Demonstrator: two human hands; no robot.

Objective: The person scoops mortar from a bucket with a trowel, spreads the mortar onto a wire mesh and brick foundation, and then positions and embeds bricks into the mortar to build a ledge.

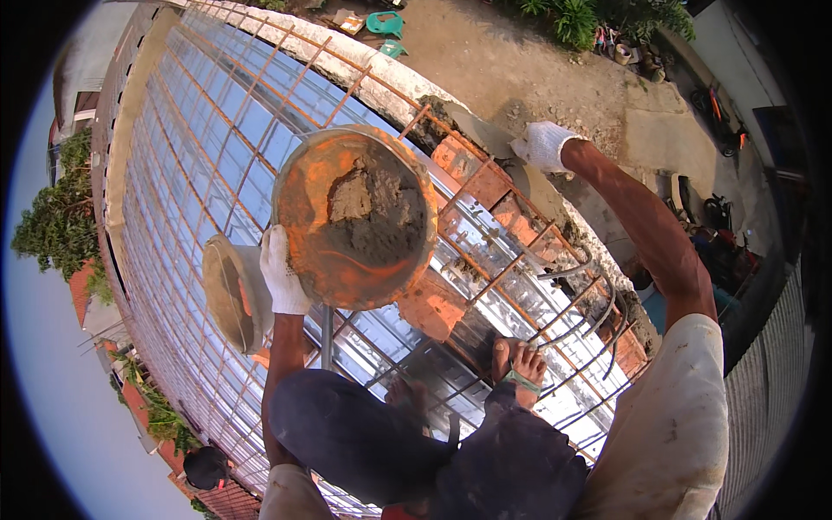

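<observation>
My left hand [283, 276], in a white knit glove, grips the rim of an orange bucket [308, 225] containing grey wet mortar [386, 225]. A second, grey bucket [227, 293] stands just left of that hand. My right hand [542, 146], also gloved, is closed on what looks like a trowel [485, 132], whose grey blade lies at the mortar-smeared edge beyond the rebar grid; its handle is hidden. Red bricks [455, 159] lie under the bars along that edge, near my right hand.
Rusty rebar grid [199, 130] crosses shiny metal decking [182, 78]. My bare feet [520, 373] are among the bars and bent rods [602, 308]. A drop to a dirt yard [555, 78] lies past the edge. Another person's dark head [205, 468] shows at bottom left.
</observation>
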